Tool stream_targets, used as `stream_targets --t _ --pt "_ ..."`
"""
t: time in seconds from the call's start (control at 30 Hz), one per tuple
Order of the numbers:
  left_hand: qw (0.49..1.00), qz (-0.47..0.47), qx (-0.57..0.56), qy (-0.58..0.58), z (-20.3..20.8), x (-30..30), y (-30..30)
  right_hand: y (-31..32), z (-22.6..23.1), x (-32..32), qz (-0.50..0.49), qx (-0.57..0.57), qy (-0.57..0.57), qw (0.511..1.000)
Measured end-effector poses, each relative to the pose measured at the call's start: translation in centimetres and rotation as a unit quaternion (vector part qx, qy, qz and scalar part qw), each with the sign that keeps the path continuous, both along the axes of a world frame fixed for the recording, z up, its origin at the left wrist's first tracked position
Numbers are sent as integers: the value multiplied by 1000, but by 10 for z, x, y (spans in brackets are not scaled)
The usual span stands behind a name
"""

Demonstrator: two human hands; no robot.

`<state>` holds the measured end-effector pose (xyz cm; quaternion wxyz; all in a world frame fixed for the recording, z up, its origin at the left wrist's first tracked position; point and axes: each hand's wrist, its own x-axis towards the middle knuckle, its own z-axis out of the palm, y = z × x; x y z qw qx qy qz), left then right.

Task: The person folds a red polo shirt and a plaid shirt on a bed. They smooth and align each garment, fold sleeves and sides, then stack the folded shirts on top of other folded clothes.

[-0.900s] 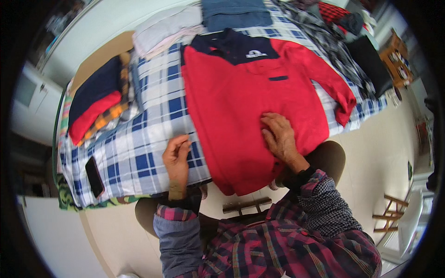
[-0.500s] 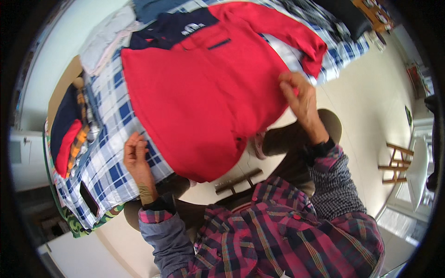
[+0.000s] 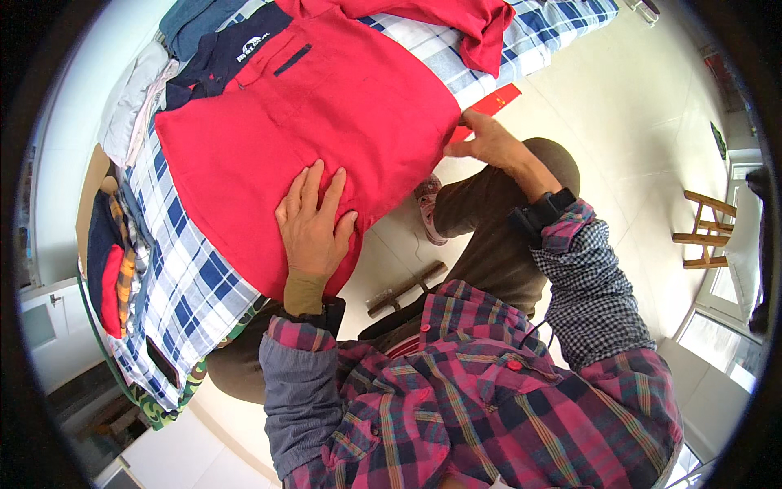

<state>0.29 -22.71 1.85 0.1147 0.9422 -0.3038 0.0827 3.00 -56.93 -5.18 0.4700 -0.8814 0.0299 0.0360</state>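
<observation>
A long-sleeved red shirt [image 3: 269, 147] with a dark navy collar area and a dark chest-pocket trim lies spread out before me. Its lower part hangs over the near side of the bed-like surface. My left hand [image 3: 314, 224] rests on the lower part of the shirt, palm down, fingers stretched and slightly apart. At the shirt's right edge, my right hand [image 3: 495, 148] has its fingers curled round the fabric, the thumb on the near side. The fingertips are partly hidden there.
Under the shirt is a blue-and-white checked cloth [image 3: 204, 244]. Folded clothes [image 3: 114, 261] and a dark phone [image 3: 163, 363] lie left, pale clothes [image 3: 134, 106] at the far left. A flat red piece [image 3: 495, 99] shows beyond my right hand. A wooden stool [image 3: 705, 236] stands right.
My left hand has moved right from beside the shirt and now lies flat on it. My right hand has come to the shirt's edge. The view has shifted, and the flat red piece now shows.
</observation>
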Motion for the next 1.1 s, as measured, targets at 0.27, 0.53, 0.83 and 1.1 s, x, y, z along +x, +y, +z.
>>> stream_targets --t 0.27,0.53,0.83,1.1 --pt "990 -21 -126 66 16 -7 -4 -6 23 -4 -16 246 118 962" --pt "820 -21 -416 394 19 -14 -116 17 94 -42 100 401 91 906" --pt "851 33 -382 359 7 20 -124 -23 120 21 94 15 -126 987" --pt "882 -41 -380 276 30 6 -116 -103 117 192 -70 -413 -52 906"
